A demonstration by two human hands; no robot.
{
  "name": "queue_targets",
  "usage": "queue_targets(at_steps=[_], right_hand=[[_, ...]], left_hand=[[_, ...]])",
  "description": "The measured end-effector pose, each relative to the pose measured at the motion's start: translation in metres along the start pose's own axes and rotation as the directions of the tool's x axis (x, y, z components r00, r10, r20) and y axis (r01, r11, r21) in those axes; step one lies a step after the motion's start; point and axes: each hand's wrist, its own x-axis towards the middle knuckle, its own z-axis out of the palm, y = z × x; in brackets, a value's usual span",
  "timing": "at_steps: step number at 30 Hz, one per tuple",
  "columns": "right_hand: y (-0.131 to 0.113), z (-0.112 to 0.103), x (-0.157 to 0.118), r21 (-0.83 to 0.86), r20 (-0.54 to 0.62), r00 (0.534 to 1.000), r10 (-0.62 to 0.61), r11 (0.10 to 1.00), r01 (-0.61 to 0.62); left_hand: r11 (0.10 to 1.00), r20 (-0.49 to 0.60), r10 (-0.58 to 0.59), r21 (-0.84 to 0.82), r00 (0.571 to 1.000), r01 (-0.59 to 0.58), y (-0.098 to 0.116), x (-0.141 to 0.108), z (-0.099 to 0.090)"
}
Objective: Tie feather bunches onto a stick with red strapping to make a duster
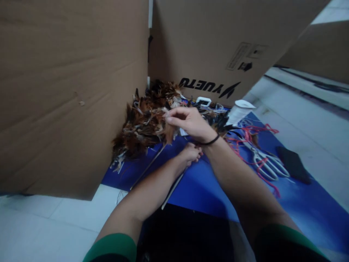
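My right hand (192,123), with a dark band at the wrist, pinches a brown feather (169,133) between thumb and fingertips. Just below it, my left hand (191,153) is closed in a fist. A thin pale stick (172,191) runs from under that fist toward the near table edge; the grip on it is partly hidden. Beyond both hands lies a large heap of brown and black feathers (144,123). A second thin stick (148,165) lies left of my left forearm.
Large cardboard panels (122,72) stand left and behind the blue tabletop (201,182). To the right are a white spool (240,111), red string (248,134), scissors (265,163) and a black flat object (293,164). A small white-framed device (203,101) sits behind my hands.
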Motion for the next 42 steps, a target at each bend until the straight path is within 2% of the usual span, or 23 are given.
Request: queue_targets(at_steps=[3,5,8,11,15,22,42], right_hand=[[0.001,-0.044,-0.041,0.159,-0.014,0.99,0.142,0.978,-0.138],[0.013,-0.065,-0.07,0.184,-0.018,0.977,0.212,0.961,-0.205],[0.044,-0.081,-0.103,0.091,-0.003,0.972,0.235,0.968,-0.234],[0.073,-0.086,-0.12,-0.076,0.029,0.987,0.157,0.985,-0.154],[0.088,-0.085,-0.122,-0.264,0.06,0.993,0.099,0.961,-0.08],[0.089,-0.081,-0.12,-0.408,0.075,0.988,0.132,0.909,-0.09],[0.076,-0.078,-0.123,-0.633,0.062,0.962,0.267,0.756,-0.169]], left_hand=[[0.988,0.019,-0.054,0.146,0.998,0.05,-0.004,0.004,0.004],[0.975,0.03,-0.055,0.219,0.998,0.048,-0.003,0.005,0.004],[0.958,0.042,-0.071,0.282,0.997,0.057,-0.002,0.004,0.003],[0.949,0.047,-0.065,0.311,0.997,0.047,-0.001,0.0,0.006],[0.944,0.083,-0.045,0.331,0.996,0.015,-0.001,-0.005,0.008],[0.929,0.094,-0.047,0.369,0.994,0.01,0.0,-0.005,0.009],[0.908,0.103,-0.04,0.418,0.994,-0.007,-0.003,-0.008,0.012]])
